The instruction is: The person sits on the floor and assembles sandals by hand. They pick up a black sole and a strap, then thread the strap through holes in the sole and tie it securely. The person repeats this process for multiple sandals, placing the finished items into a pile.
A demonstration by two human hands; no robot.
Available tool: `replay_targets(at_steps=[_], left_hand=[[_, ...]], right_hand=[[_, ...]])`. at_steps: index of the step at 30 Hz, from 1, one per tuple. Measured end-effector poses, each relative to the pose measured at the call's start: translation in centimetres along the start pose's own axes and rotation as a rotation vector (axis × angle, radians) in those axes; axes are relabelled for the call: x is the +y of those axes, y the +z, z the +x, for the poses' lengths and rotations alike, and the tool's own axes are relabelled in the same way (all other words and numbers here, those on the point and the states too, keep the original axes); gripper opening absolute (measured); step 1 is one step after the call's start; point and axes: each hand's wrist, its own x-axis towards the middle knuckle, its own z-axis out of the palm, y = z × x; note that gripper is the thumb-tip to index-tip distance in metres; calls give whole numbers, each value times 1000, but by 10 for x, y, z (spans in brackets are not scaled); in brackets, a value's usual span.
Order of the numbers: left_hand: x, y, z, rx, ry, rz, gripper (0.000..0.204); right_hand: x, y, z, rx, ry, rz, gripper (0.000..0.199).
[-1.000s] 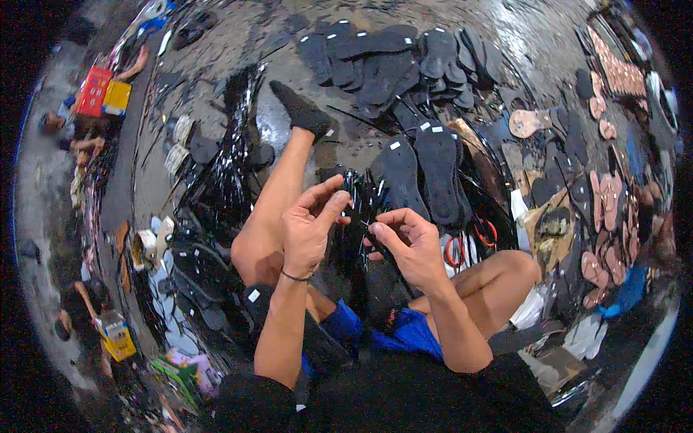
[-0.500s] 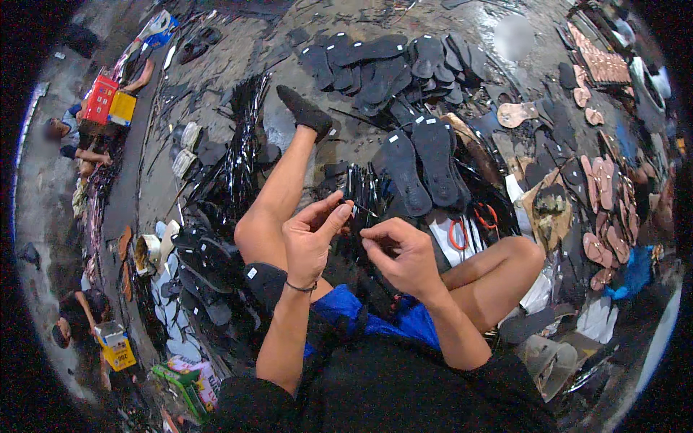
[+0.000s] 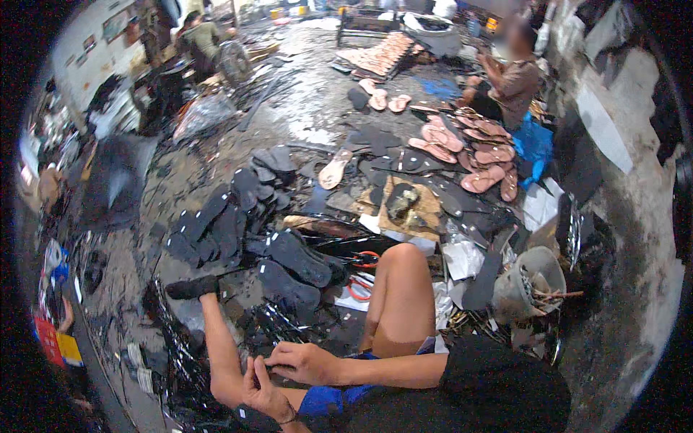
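My left hand [image 3: 266, 395] is raised low in the view, its thumb and fingers pinched together. Just to its right, my right hand [image 3: 307, 363] reaches across with curled fingers, its fingertips meeting the left ones. A thin dark strip [image 3: 268, 364] shows between the fingertips; most of it is hidden. Beyond my hands lies a bunch of shiny black strips [image 3: 273, 326]. Black sandal soles [image 3: 297, 258] lie on the floor past them. Scissors with red handles [image 3: 359, 287] rest on white paper beside my bent knee.
More black soles [image 3: 209, 229] lie piled farther left. Pink sandals [image 3: 440, 135] are grouped at the right, near a seated person [image 3: 516, 90]. A grey bucket [image 3: 514, 290] holding sticks stands right of my knee. Brown cardboard [image 3: 422, 211] lies ahead, bearing a dark lump.
The view has swung to the right, bringing in the far room and the seated person. My hands have come together; a small gap stood between them before.
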Motion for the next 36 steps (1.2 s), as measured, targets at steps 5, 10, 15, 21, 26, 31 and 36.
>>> replay_targets(at_steps=[5,10,15,21,26,31,36], left_hand=[[-5,-16,-24,-77,-198,128,40],[-48,-115,-60,341,240,1335,82],[-9,-110,-82,101,-161,563,67],[46,-63,-44,48,-87,99,45],[51,-42,-51,-10,-158,28,41],[43,-42,-59,-110,-151,170,39],[37,-44,-56,-160,-62,264,32]], right_hand=[[2,10,-12,46,38,122,18],[5,-1,-1,-199,170,166,19],[-15,-4,15,-240,175,212,18],[-48,-8,23,-306,176,160,15],[-37,-9,18,-252,118,39,16],[-36,-22,13,-309,143,-38,15],[-25,-21,10,-337,151,-61,14]])
